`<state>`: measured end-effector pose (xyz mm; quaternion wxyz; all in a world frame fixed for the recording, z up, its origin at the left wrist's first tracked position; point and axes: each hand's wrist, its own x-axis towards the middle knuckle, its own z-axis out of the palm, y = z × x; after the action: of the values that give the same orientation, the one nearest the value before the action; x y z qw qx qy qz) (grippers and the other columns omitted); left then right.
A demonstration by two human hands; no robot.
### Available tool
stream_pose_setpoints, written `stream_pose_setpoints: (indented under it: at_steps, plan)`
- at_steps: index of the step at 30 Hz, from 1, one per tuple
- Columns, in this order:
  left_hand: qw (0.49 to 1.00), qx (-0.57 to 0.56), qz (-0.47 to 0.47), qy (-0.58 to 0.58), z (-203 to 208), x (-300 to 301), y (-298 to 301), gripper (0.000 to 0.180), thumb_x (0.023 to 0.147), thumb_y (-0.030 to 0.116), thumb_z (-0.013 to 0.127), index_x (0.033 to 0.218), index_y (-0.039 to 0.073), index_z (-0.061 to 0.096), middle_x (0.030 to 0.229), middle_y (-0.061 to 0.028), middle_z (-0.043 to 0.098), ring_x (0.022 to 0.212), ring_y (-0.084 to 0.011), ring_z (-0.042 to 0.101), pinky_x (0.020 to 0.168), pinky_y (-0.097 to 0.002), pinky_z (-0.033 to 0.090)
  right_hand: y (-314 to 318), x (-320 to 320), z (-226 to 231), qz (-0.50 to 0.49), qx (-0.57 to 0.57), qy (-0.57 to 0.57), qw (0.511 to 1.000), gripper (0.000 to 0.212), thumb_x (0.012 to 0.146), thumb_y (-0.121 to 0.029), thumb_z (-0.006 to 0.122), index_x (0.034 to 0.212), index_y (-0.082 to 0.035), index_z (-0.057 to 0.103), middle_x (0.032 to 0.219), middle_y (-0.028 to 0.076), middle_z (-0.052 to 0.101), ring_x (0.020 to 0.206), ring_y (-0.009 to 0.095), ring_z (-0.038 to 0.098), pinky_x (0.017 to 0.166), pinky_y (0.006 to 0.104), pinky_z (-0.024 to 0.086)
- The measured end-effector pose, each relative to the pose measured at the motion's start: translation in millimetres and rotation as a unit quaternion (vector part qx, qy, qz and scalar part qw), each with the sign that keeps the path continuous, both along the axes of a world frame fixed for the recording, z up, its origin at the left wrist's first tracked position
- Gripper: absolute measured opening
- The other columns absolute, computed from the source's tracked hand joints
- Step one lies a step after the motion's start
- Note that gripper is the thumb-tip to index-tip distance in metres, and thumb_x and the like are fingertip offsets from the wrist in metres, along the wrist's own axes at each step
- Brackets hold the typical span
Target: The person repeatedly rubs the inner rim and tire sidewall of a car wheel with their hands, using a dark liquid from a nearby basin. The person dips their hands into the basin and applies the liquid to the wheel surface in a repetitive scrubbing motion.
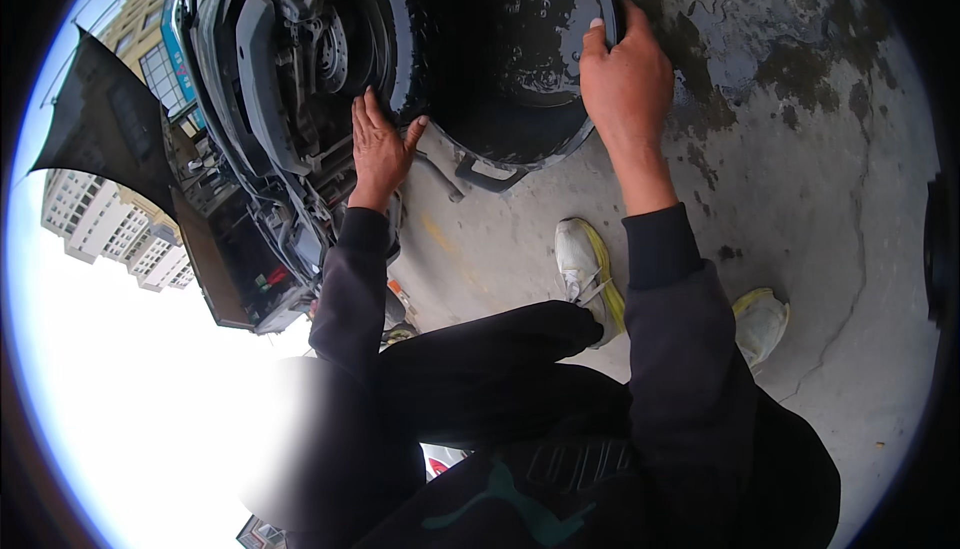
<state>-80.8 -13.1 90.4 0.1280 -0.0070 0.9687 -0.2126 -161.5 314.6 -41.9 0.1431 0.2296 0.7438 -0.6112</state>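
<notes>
My right hand (630, 84) grips the right rim of a large black tub (575, 149), thumb over the inner side and the other fingers mostly hidden beyond the rim. Wet streaks and some liquid show on the tub's inner wall and bottom. A loop handle (490, 179) sticks out from its near side. My left hand (380, 149) is open, fingers stretched out and thumb apart, at the lower edge of a black tyre (405, 39); whether its palm presses on the tyre I cannot tell. The tyre stands right beside the tub's left side.
Left of the tyre is a vehicle's exposed metal frame (262, 79) with a brake disc (332, 54). A bent pipe (440, 177) lies below my left hand. Wet patches mark the concrete floor (800, 189). My shoes (590, 269) are close under the tub. A dark canopy (110, 114) hangs at far left.
</notes>
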Motion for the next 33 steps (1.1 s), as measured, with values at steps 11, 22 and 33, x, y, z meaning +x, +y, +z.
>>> stream_pose_setpoints:
  at_steps: [11, 22, 33]
  plan:
    - [0.981, 0.011, 0.151, -0.122, -89.4, -75.8, 146.6, 0.085, 0.102, 0.047, 0.054, 0.164, 0.004, 0.015, 0.101, -0.0275, 0.074, 0.090, -0.0453, 0.073, 0.080, -0.0549, 0.057, -0.6, -2.4, -4.2, 0.016, 0.035, 0.006, 0.999, 0.038, 0.093, -0.027, 0.063, 0.127, -0.008, 0.064, 0.119, 0.017, 0.072, 0.106, 0.042, 0.070, 0.089, 0.0535, 0.056]
    - [0.985, -0.002, 0.126, -0.121, -64.1, -68.0, 151.1, 0.089, 0.101, 0.050, 0.055, 0.164, 0.001, 0.015, 0.093, -0.0269, 0.074, 0.082, -0.0444, 0.073, 0.073, -0.0527, 0.058, 1.5, -2.6, -1.4, 0.032, 0.004, -0.039, 0.999, 0.040, 0.097, -0.030, 0.060, 0.131, -0.010, 0.063, 0.117, 0.019, 0.073, 0.108, 0.043, 0.069, 0.092, 0.0533, 0.055]
    - [0.998, 0.056, 0.017, -0.035, 10.4, -33.3, 123.2, 0.079, 0.098, 0.033, 0.067, 0.163, 0.011, 0.028, 0.087, -0.0135, 0.074, 0.072, -0.0362, 0.072, 0.064, -0.0469, 0.055, 4.3, -3.5, -0.9, 0.052, 0.008, -0.074, 0.996, 0.042, 0.098, -0.038, 0.056, 0.133, -0.015, 0.064, 0.121, 0.020, 0.072, 0.113, 0.044, 0.067, 0.096, 0.0528, 0.053]
